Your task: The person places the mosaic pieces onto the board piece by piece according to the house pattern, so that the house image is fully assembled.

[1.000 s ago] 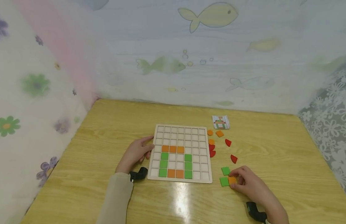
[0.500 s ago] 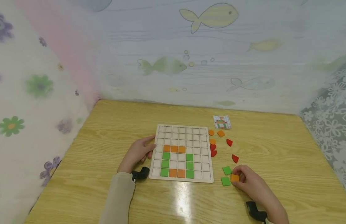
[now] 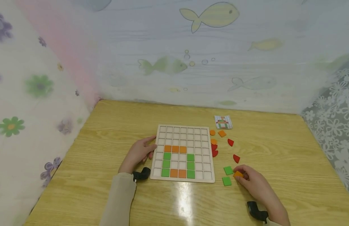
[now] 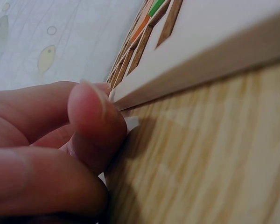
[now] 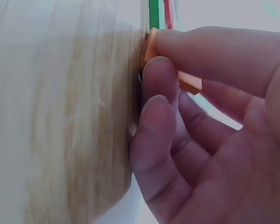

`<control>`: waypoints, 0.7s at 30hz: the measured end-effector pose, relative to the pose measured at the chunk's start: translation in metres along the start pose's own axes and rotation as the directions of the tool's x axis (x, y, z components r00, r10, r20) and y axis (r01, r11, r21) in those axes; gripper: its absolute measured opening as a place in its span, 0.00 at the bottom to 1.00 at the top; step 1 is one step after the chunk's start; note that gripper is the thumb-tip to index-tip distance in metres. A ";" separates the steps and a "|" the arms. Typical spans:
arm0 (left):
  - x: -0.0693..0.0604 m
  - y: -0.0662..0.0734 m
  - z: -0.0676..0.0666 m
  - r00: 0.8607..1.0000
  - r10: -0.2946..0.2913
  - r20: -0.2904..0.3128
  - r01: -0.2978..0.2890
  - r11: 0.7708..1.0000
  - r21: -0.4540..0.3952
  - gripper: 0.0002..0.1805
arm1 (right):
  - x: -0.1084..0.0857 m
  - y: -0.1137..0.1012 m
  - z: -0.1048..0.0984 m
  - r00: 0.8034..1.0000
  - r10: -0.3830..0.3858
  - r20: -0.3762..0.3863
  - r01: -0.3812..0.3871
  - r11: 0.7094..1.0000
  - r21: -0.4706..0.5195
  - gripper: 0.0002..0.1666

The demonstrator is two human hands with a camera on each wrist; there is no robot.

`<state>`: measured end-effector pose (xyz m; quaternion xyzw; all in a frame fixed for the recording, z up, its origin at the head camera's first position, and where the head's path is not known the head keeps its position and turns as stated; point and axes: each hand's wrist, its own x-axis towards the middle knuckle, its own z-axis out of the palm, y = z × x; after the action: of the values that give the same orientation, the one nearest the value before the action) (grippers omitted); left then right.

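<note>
My right hand (image 3: 255,182) pinches an orange square tile (image 3: 238,174) between thumb and fingers. In the right wrist view, that tile (image 5: 150,49) stands tilted close to the tabletop. Two green square tiles (image 3: 228,170) lie just left of these fingers. My left hand (image 3: 138,153) rests at the left edge of a pale wooden grid board (image 3: 212,157), its index finger and thumb touching the rim. In the left wrist view, the board (image 4: 214,60) lies flat beside the bent fingers (image 4: 95,121). Green and orange square tiles (image 3: 175,149) fill several cells of its lower half.
Right of the board lie orange round pieces (image 3: 212,132), an orange square (image 3: 222,133) and red quarter-circle pieces (image 3: 230,142). A small printed pattern card (image 3: 223,122) lies behind them. The wooden table (image 3: 106,122) meets a wall painted with fish.
My right hand has drawn the orange tile away from the green tile beside it and tilted it up off the table. The left hand stays at the board's edge.
</note>
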<state>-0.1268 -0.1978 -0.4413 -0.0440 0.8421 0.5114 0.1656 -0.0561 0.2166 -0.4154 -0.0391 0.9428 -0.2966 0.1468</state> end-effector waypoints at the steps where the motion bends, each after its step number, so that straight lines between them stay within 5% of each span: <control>1: 0.000 0.000 0.000 1.000 0.000 0.002 0.000 1.000 0.000 0.25 | 0.000 0.000 0.000 1.000 0.004 -0.003 -0.004 1.000 0.003 0.14; 21: 0.003 -0.002 0.001 1.000 -0.007 0.010 0.008 1.000 -0.017 0.25 | 0.003 0.009 0.001 0.999 0.032 0.004 -0.032 0.990 0.141 0.23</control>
<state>-0.1287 -0.1979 -0.4437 -0.0462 0.8366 0.5183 0.1711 -0.0585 0.2232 -0.4222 -0.0137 0.9200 -0.3598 0.1547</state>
